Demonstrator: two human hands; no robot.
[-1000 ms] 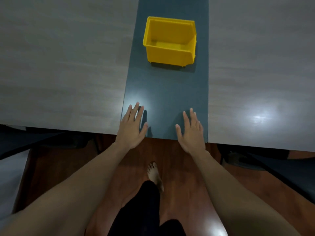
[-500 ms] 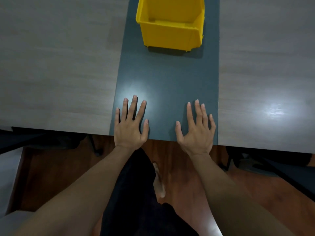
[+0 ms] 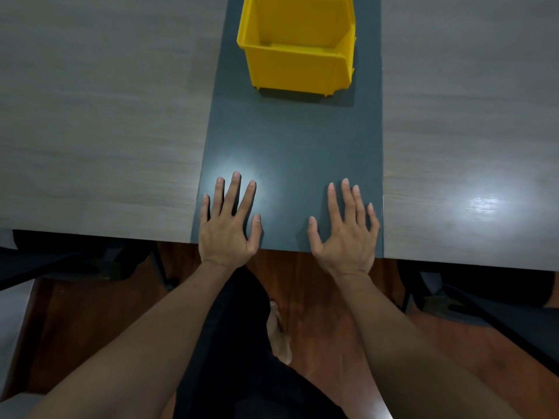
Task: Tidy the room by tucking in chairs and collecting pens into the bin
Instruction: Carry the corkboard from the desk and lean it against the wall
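A yellow plastic bin (image 3: 298, 68) stands on the dark grey middle strip of the table (image 3: 290, 146), at the top of the view; the part of its inside that I see holds nothing. My left hand (image 3: 230, 228) lies flat, palm down, fingers spread, on the strip's near edge. My right hand (image 3: 348, 234) lies the same way a little to the right, also holding nothing. The bin is well beyond both hands. No pens are in view.
Light wood-grain table panels (image 3: 99, 131) flank the strip on both sides. Dark chair parts show under the table edge at the left (image 3: 75, 261) and the right (image 3: 484, 294). Below is a reddish wooden floor (image 3: 317, 297) with my bare foot (image 3: 279, 337).
The view has moved forward, so the bin is closer and cut off at the top. Both hands have slid slightly farther onto the strip and their fingers have spread flatter.
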